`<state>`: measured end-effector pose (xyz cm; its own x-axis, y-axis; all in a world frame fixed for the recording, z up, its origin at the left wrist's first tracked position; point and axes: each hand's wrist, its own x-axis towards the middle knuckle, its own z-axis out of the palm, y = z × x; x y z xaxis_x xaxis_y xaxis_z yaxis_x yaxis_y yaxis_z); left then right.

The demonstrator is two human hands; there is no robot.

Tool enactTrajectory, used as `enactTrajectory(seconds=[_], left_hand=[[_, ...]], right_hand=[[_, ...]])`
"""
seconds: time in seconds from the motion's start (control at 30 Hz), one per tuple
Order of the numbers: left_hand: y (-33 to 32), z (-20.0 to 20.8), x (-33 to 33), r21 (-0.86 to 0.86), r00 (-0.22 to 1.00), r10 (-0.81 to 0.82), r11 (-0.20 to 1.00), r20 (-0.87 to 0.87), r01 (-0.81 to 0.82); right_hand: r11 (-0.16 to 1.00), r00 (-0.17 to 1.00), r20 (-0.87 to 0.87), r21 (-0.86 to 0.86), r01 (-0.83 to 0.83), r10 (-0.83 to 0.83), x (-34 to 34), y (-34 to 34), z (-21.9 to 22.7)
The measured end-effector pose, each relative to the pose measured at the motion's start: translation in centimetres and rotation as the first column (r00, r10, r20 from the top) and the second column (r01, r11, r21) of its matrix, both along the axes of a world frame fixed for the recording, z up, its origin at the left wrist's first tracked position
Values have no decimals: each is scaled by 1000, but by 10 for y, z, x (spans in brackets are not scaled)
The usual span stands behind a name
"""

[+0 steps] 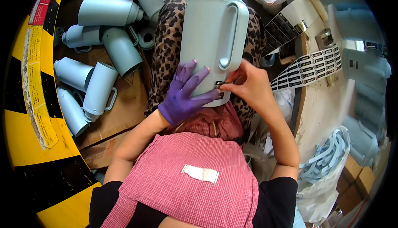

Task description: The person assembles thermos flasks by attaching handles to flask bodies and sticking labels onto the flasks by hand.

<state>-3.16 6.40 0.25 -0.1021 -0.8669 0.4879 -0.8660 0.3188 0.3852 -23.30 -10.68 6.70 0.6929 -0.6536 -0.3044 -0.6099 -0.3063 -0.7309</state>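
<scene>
A pale blue thermos flask body with a side handle lies across my lap, its base toward me. My left hand, in a purple glove with bare fingertips, rests spread on the lower side of the flask. A fingertip of it touches the surface beside a small dark sticker. Pinched together, the thumb and fingers of my bare right hand hold that sticker against the flask, below the handle's lower end. Another dark label shows on the flask just under it, partly hidden.
Several similar flask bodies lie on cardboard to the left, beside a yellow-and-black striped edge. At the right, a sheet of stickers juts over a bench. A plastic bag of blue handles stands nearer me.
</scene>
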Motion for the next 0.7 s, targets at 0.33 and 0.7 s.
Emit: enactTrajectory(seconds=[0.33, 0.7], left_hand=[[-18, 63, 26, 77, 983, -170, 982, -68, 175], [-148, 120, 155, 349, 736, 239, 937, -634, -4]], right_hand=[[894, 661, 619, 404, 195, -423, 21, 24, -21], [455, 567, 478, -338, 824, -671, -86, 52, -43]])
